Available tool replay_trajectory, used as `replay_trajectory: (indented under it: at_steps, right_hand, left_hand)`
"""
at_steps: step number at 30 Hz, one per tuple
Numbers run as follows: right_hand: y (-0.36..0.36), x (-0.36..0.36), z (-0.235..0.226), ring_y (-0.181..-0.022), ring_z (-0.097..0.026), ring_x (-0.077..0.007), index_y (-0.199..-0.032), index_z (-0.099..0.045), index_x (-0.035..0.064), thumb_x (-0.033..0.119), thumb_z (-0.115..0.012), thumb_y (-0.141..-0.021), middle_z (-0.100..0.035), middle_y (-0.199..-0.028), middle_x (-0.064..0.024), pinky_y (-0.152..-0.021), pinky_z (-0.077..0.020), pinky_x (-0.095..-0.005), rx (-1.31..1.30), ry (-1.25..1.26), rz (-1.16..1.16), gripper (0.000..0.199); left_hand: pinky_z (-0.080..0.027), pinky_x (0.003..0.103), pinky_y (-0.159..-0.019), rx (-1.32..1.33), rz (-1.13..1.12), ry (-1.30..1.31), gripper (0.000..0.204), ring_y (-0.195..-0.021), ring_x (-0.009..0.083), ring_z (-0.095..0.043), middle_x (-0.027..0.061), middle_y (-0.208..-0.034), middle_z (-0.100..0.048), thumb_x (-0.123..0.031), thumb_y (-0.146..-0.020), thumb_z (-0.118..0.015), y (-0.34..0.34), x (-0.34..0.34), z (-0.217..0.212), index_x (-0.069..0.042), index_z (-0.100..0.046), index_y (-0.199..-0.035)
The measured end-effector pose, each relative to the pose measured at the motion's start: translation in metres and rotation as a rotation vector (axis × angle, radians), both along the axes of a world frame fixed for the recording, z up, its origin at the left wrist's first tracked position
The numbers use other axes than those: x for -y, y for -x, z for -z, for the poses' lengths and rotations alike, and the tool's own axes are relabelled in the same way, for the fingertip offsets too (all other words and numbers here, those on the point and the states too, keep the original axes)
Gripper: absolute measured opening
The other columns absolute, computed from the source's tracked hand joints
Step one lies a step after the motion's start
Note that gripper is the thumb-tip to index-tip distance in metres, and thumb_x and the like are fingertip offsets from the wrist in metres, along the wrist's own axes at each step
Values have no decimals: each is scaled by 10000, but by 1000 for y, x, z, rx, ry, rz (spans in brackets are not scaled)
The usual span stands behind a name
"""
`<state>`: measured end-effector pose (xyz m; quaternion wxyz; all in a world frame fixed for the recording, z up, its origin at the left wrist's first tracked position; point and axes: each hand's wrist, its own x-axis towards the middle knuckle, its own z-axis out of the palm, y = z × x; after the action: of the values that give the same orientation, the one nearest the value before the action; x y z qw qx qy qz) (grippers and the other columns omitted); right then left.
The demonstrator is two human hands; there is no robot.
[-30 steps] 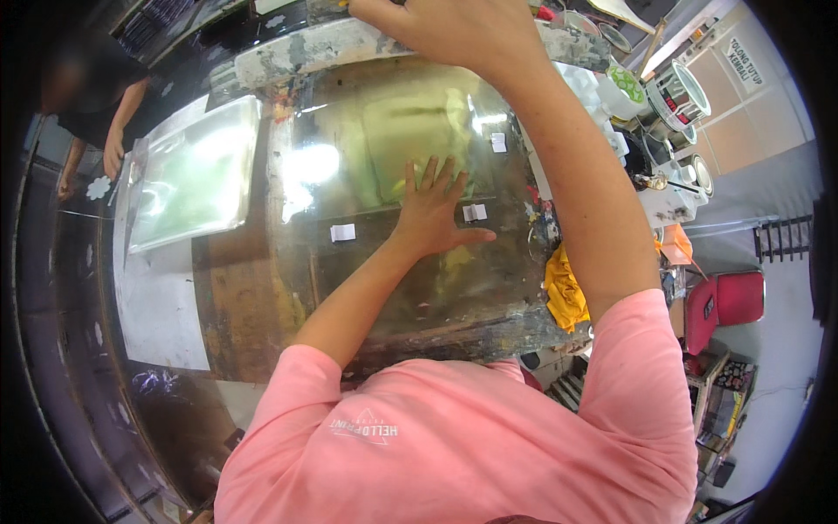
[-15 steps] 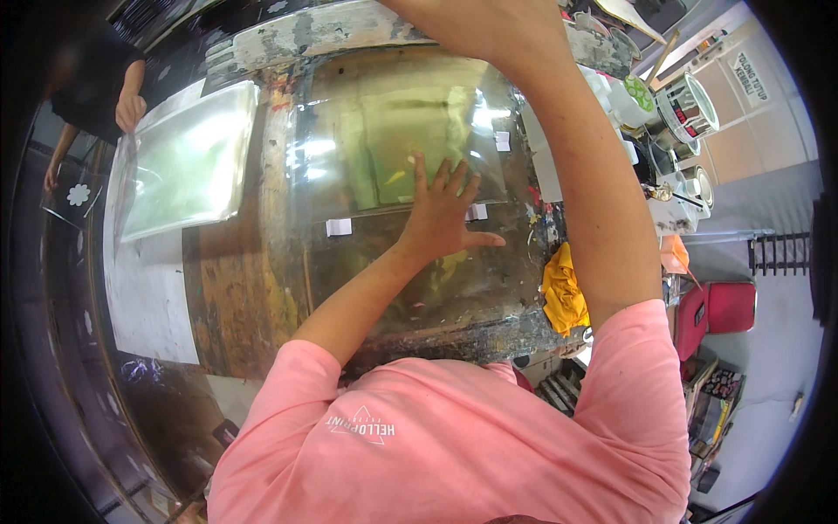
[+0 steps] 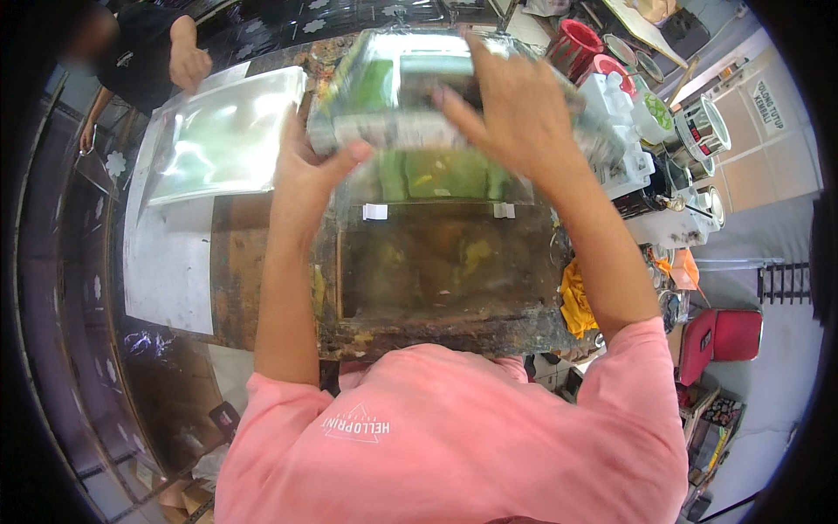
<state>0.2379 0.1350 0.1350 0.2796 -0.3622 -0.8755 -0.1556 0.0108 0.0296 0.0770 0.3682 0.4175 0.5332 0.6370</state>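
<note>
Two hands: both clamped on one clear plastic-wrapped pack, upper middle of frame
Left hand: grips pack's left edge, thumb underneath
Right hand: fingers spread over pack's right side
Worktop: stained, lower centre, below pack
Yellow rag: right of worktop

left hand off glass | both hands lift wrapped block
</note>
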Motion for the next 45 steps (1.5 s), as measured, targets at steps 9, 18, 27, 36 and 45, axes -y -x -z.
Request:
replay_trajectory:
  at_steps: [9, 18, 27, 36, 45]
  right_hand:
    - [-31, 43, 110, -921, -666, -365, -1075, -755, 79, 395, -733, -932, -678, -958, -130, -771, -536, -474, 89, 680, -170, 347]
    - [-12, 19, 157, -902, -670, -273, -1100, -742, 125, 400, -762, -890, -676, -993, -54, -694, -572, -436, 109, 439, -107, 347]
    - [33, -160, 162, -938, -701, -316, -1111, -754, 149, 557, -674, -948, -719, -969, -94, -742, -564, -476, 153, 418, -76, 447]
    - [42, -210, 151, -949, -712, -349, -1101, -738, 155, 650, -566, -982, -731, -963, -130, -816, -562, -488, 150, 460, -174, 538]
    - [9, -69, 141, -912, -702, -328, -1052, -665, 136, 528, -621, -984, -683, -949, -94, -740, -572, -485, 227, 450, -80, 401]
  left_hand:
    - [-360, 462, -1034, -1155, -206, 315, 1040, -1167, 270, -561, 97, -1194, -608, -628, -557, -963, 3, 51, 132, -48, -667, -1368]
    - [-293, 438, -1028, -1059, -143, 324, 1055, -1139, 266, -515, 60, -1106, -576, -655, -504, -946, 5, 55, 139, -69, -688, -1342]
    - [-301, 435, -1012, -1033, -150, 254, 1076, -1125, 251, -509, 58, -1124, -579, -640, -487, -958, 8, 51, 137, -76, -684, -1361]
    - [-335, 386, -901, -997, -184, 64, 1235, -820, 203, -547, 29, -814, -601, -701, -551, -906, 9, 52, 149, -16, -548, -1514]
    - [-349, 394, -871, -1042, -224, 38, 1168, -783, 225, -518, 55, -819, -604, -716, -622, -866, 9, 55, 153, -7, -558, -1498]
